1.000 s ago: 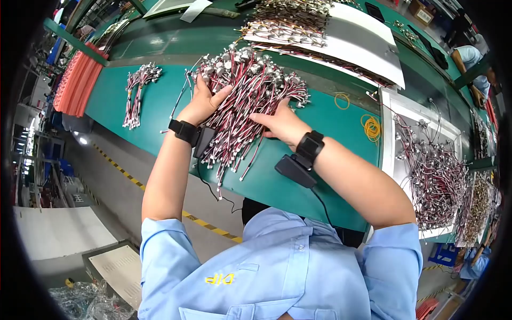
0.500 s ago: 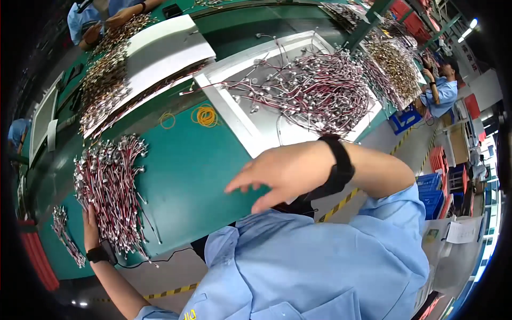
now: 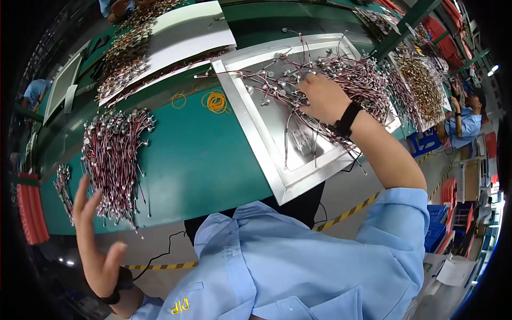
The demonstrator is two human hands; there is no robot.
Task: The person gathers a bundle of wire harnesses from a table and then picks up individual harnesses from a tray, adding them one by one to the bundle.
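My right hand (image 3: pixel 323 97) reaches into a shallow metal tray (image 3: pixel 250 122) on the green bench and rests on a tangled heap of red-and-white wire leads (image 3: pixel 368 80) with small metal ends; its fingers curl into the wires, but a firm grip is not clear. My left hand (image 3: pixel 96 250) hangs off the bench's near edge, fingers spread, holding nothing. Just beyond it lies a sorted bundle of the same wire leads (image 3: pixel 114 160) on the green bench top (image 3: pixel 202 154). Both wrists carry black bands.
Yellow rubber bands (image 3: pixel 216 101) lie on the bench between the bundle and the tray. A white board (image 3: pixel 181 37) with more wire heaps sits at the back. A smaller wire bunch (image 3: pixel 63 186) lies far left. Other workers sit at the right (image 3: pixel 463 120) and back edges.
My view has swung right. My right hand moved from mid-air into the metal tray onto the wire heap. My left hand left the sorted bundle and now hangs open below the bench edge.
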